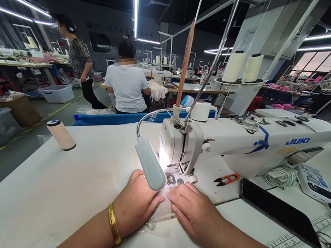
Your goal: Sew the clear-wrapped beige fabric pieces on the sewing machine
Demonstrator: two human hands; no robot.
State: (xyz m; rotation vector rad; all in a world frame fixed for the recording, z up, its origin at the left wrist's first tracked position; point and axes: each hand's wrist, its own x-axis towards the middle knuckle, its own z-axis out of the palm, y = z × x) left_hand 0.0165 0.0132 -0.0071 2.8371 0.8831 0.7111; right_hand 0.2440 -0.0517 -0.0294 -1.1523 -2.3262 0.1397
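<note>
A small piece of pale sheer fabric (165, 213), with a lace-like edge, lies under the front of a white sewing machine (182, 138). My left hand (135, 203) rests at the fabric's left side with its thumb pressed in on it; the lamp head (150, 165) hides some of its fingertips. On the right side, my right hand (198, 214) is closed, thumb and fingers pinching the fabric just in front of the presser foot. The needle is too small to make out in the glare of the lamp.
Thread snips (227, 179), a black phone (278, 210), coiled white cable (280, 176) and a control box (320, 186) lie right of my hands. A thread cone (61, 135) stands at the table's far left. Two people (128, 84) (79, 62) are beyond the table.
</note>
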